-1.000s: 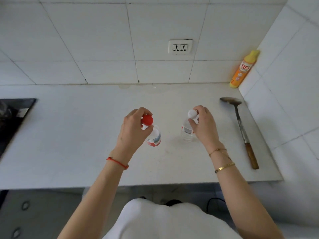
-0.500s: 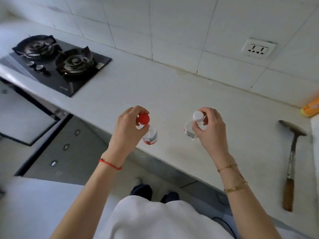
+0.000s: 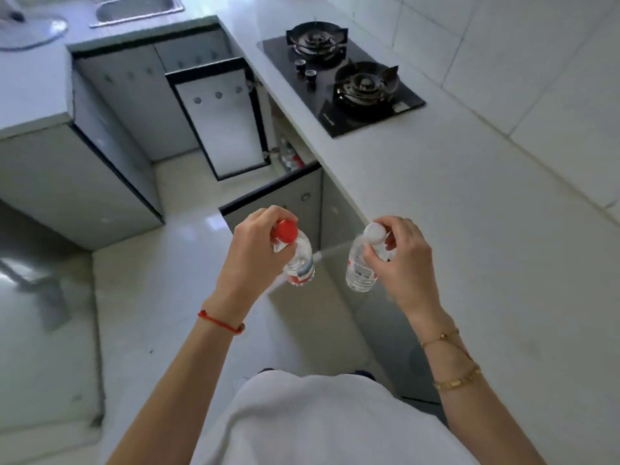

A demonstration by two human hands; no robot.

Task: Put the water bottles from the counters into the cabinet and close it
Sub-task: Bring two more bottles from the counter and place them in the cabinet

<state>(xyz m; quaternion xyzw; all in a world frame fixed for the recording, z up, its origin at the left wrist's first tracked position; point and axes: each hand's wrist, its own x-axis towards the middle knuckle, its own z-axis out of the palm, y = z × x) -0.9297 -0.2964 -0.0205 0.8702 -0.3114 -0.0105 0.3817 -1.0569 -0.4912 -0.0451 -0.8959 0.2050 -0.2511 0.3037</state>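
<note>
While clear of the counter edge (image 3: 349, 196), over open floor (image 3: 161, 297): left hand (image 3: 250, 260) gripping red-capped bottle (image 3: 298, 260) by neck; right hand (image 3: 402, 263) pinching white-capped bottle (image 3: 359, 270) likewise. Cabinet door (image 3: 221, 122) ajar beneath hob (image 3: 342, 82), bottles faintly visible inside.

cabinet interior (image 3: 289, 156) dim, contents unclear

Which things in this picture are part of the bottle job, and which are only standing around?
Part of the job:
- red-capped bottle, gripped by the left hand
- white-capped bottle, gripped by the right hand
- open cabinet door; bottles seem to stand inside already

Only around:
- gas stove
- sink
- closed cabinets
</note>
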